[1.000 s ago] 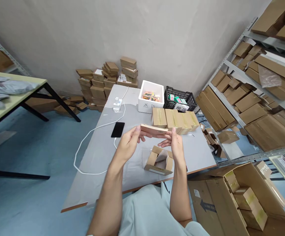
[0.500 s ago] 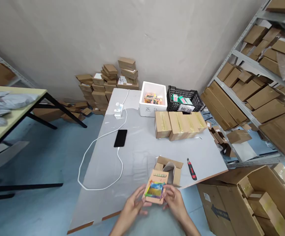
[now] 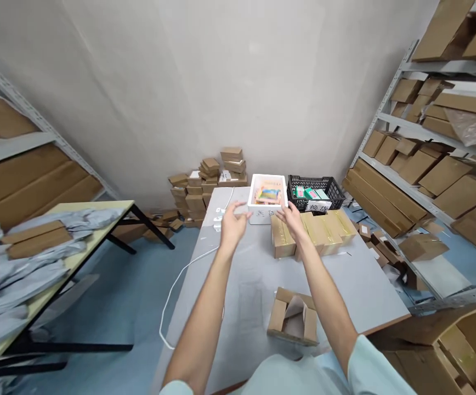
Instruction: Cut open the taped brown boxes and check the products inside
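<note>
Both my arms reach forward to the white foam box (image 3: 258, 214) at the far side of the table. An orange pack with a colourful printed picture (image 3: 268, 193) lies in it, somewhat blurred. My left hand (image 3: 233, 224) is just outside the box's left front corner, fingers apart and nothing held. By the right front corner, my right hand (image 3: 292, 220) is open too, above the taped cartons (image 3: 284, 241). Between my forearms stands an open small carton (image 3: 291, 336) with its flaps up and a grey-white sheet inside.
A black plastic crate (image 3: 336, 192) with green-and-white packs stands right of the foam box. White cables (image 3: 180, 274) run along the table's left side. Stacked cartons (image 3: 197, 203) stand behind. Shelving (image 3: 386, 118) and a large open carton (image 3: 419, 356) are at right.
My hands have moved from the near edge to the foam box. The orange pack they held now lies inside it, released. The view has tilted up.
</note>
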`<state>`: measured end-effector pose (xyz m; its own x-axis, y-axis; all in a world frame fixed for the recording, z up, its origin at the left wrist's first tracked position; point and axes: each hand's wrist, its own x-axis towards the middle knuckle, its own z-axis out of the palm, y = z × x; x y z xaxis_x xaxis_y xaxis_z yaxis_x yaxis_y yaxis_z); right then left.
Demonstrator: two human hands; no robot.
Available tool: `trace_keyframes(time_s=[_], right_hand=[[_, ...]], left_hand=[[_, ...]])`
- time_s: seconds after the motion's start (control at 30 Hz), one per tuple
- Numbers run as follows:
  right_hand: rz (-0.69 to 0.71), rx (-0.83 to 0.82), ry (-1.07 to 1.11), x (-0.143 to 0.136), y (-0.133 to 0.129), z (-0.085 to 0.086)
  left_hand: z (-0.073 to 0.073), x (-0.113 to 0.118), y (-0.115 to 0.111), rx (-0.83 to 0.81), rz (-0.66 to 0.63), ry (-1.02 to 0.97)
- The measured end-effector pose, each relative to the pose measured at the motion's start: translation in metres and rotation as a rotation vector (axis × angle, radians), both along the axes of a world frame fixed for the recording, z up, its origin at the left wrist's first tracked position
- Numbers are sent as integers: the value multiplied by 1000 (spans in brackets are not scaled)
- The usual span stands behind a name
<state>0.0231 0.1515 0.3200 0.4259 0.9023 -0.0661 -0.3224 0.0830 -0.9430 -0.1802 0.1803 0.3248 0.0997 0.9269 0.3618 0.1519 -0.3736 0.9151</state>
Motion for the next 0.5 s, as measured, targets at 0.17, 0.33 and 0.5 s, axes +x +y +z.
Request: trace_keyframes(time_s=[0.17,0.33,0.5], right_hand=[[-2,15,-254,20,-52,-61],[-227,-352,-386,64,-233,-204],[-230,-783,-205,83,-384,-253]], left_hand=[[-48,-35,-46,-210,73,-130],[-219,-81,-183,-712,114,-4],[-308,-91,-280,-1101,75,-6]])
